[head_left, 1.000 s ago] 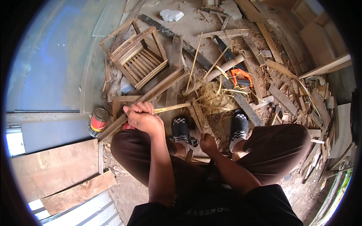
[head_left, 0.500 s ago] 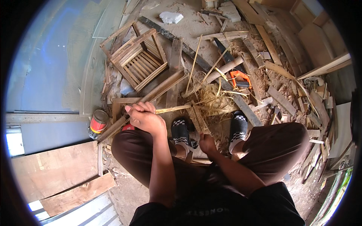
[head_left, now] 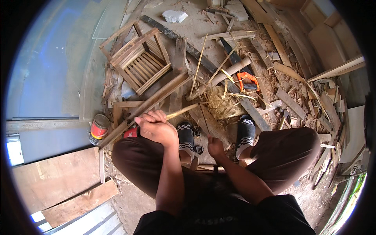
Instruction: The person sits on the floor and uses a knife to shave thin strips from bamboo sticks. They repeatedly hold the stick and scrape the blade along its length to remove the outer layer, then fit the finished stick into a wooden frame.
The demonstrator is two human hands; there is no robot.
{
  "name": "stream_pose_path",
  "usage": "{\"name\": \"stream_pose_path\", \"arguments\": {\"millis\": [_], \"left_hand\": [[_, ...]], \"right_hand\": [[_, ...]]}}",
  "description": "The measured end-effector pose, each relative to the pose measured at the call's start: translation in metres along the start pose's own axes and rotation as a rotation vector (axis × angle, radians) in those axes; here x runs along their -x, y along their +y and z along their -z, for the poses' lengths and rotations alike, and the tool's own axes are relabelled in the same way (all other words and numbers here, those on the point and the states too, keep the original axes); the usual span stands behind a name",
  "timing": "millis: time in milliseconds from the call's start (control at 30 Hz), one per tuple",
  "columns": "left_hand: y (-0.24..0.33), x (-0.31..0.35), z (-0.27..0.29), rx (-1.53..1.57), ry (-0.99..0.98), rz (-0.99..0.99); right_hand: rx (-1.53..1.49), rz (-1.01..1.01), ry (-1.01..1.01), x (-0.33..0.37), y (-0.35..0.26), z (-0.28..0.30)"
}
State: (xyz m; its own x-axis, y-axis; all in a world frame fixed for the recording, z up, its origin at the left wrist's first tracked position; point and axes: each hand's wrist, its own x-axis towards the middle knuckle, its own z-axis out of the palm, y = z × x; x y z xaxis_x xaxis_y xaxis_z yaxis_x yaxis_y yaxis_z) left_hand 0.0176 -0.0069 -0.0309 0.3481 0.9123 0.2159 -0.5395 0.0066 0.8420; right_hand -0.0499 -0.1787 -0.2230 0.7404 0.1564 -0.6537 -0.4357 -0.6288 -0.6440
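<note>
My left hand [head_left: 158,128] is closed around a pale bamboo stick [head_left: 182,111] that sticks out to the right, over the space between my feet. My right hand [head_left: 216,148] is a fist in front of my lap, gripping a knife whose long, dark blade [head_left: 205,122] points away from me, seen nearly edge-on. The blade's tip meets or crosses the stick's far end; whether they touch I cannot tell. The knife's handle is hidden inside my fist. Pale curled shavings [head_left: 219,102] lie heaped on the floor just beyond.
A slatted wooden stool frame [head_left: 145,64] lies ahead on the left, beside a long wooden beam [head_left: 160,95]. An orange-handled saw [head_left: 248,81] rests among scrap wood to the right. A red can [head_left: 100,126] stands by my left knee. A white chunk [head_left: 174,16] lies farther off.
My left hand has shifted slightly right and toward me, and the stick now slants up to its far end. The knife blade has turned from broad to nearly edge-on.
</note>
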Motion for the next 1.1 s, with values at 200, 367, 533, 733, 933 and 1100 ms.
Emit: {"name": "stream_pose_path", "arguments": {"millis": [200,367,533,733,933,1100], "left_hand": [[0.026,-0.012,-0.006,-0.010,0.048,-0.013],[0.051,-0.014,-0.005,0.096,0.033,-0.013],[0.052,-0.016,0.005,0.070,0.012,0.022],[0.022,-0.006,0.006,0.085,-0.010,0.020],[0.018,-0.010,0.005,0.100,0.016,0.037],[0.022,-0.015,0.018,0.094,0.075,0.038]], "right_hand": [[-0.037,0.023,-0.024,0.008,-0.006,-0.004],[-0.035,0.089,-0.033,0.022,-0.010,0.000],[0.135,0.049,-0.047,0.026,0.002,-0.005],[0.174,0.052,0.004,0.020,0.007,0.004],[0.196,0.064,-0.009,0.026,0.000,0.007],[0.180,0.295,-0.030,0.050,-0.020,0.012]]}}
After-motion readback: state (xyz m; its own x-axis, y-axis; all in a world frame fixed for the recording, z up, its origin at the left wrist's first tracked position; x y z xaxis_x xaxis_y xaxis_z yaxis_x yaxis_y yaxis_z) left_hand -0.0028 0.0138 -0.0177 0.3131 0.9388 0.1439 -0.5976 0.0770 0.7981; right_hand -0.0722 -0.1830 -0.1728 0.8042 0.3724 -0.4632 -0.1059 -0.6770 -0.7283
